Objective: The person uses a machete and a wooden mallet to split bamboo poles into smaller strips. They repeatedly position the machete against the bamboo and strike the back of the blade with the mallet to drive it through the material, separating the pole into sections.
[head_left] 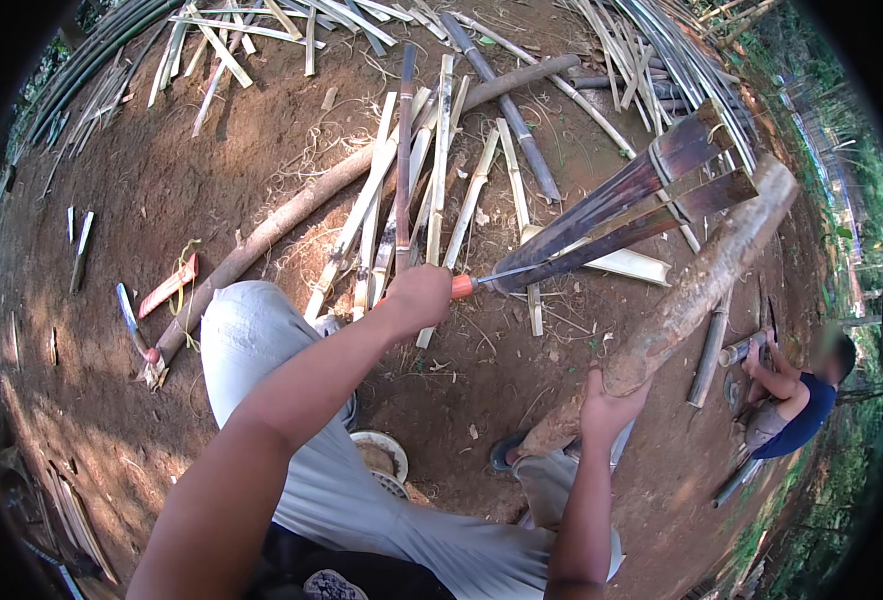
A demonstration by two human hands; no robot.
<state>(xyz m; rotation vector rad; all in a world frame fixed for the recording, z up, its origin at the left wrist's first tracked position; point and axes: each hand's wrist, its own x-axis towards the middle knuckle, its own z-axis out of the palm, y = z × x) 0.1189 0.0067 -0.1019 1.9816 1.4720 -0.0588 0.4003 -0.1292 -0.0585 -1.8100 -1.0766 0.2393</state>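
My left hand (419, 301) is closed around the orange handle of a knife (462, 287). Its thin blade runs into the split of a dark bamboo culm (612, 215), whose two halves stand apart toward the far right. My right hand (610, 408) grips a thick wooden log (697, 285) near its lower end. The log slants up to the right, past the far end of the bamboo. Pale bamboo strips (440, 165) lie just beyond my left hand. How the bamboo is supported cannot be made out.
A long pole (292, 215) crosses the ground beyond my knee. An orange sheath (169, 285) and another blade (133, 315) lie at left. A white container (382, 452) stands between my legs. At right, a seated person (792, 400) handles a bamboo piece.
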